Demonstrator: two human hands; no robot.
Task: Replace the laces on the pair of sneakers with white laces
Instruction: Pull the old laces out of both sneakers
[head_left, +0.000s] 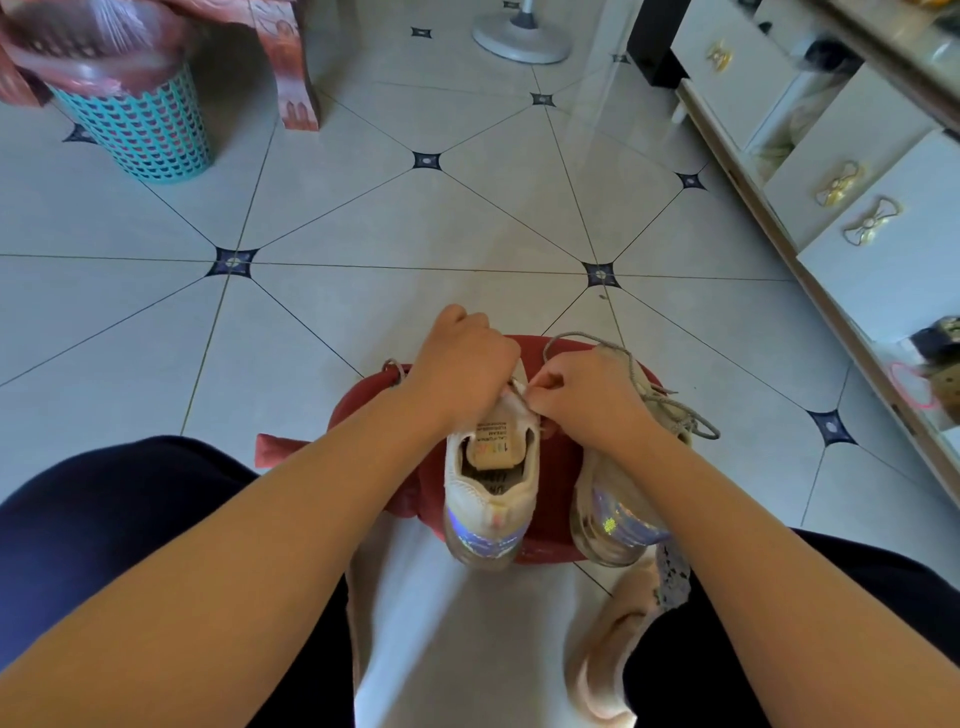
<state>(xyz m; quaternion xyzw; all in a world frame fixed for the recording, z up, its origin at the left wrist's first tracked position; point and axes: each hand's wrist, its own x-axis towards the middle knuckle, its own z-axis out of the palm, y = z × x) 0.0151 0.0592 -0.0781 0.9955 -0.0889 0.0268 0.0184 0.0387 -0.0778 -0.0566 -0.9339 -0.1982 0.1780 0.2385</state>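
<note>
Two pale sneakers with shiny iridescent heels stand side by side on a red stool (561, 525), heels toward me. My left hand (462, 364) grips the front of the left sneaker (491, 499), fingers curled over its lace area. My right hand (587, 400) pinches a thin white lace end (519, 387) beside that shoe's tongue. The right sneaker (608, 514) lies partly under my right wrist, and its loose grey lace (670, 410) trails over its top and off to the right. The left sneaker's eyelets are hidden by my hands.
A teal mesh bin (140, 130) with a pink bag liner stands far left on the tiled floor. A fan base (519, 39) sits at the far middle. White cabinets with gold bow handles (836, 218) line the right side. My dark-trousered knees flank the stool.
</note>
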